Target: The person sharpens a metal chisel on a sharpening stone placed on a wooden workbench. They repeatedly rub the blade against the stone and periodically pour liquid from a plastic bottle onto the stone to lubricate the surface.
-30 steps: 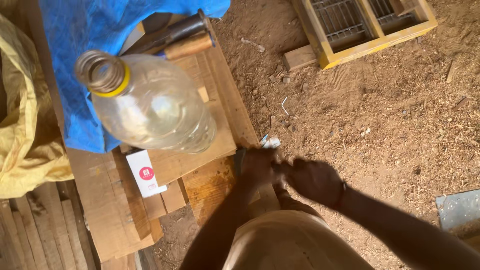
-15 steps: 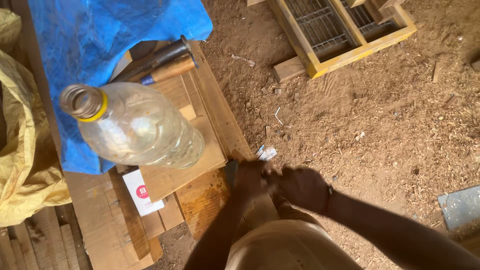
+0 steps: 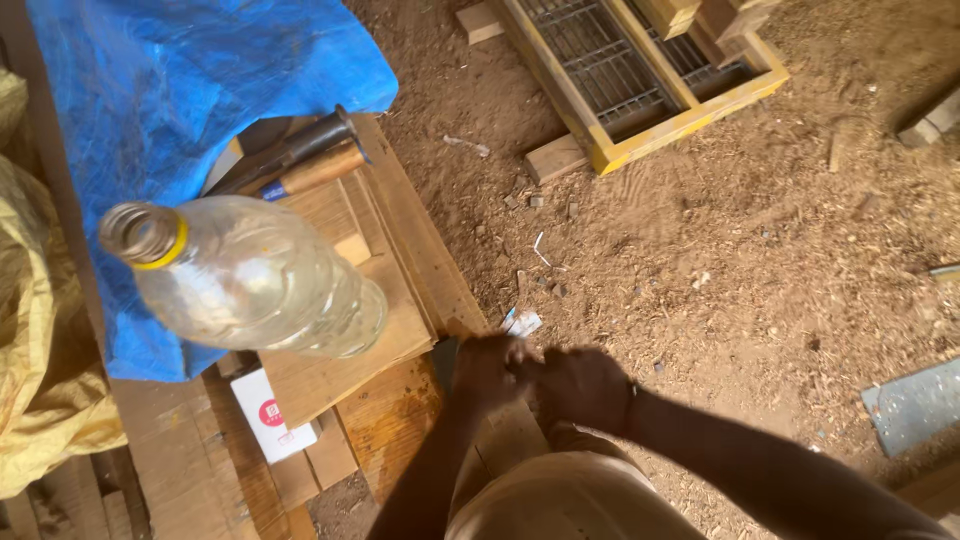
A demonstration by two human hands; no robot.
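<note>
Hands (image 3: 540, 375) meet beside clear bottle (image 3: 250, 275) on planks (image 3: 400, 270); fingers' state unclear.

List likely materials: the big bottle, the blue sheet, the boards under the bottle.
Bottle: clear plastic, looks thin-walled and glossy; see-through with highlights, yellow ring at the open neck.
Blue sheet: probably woven plastic tarp; creased, slightly shiny, dusty.
Boards: unfinished wood; visible grain, matte, rough-cut edges.

Single head camera looks steeply down (seemingly close) over the hands (image 3: 540, 380).
</note>
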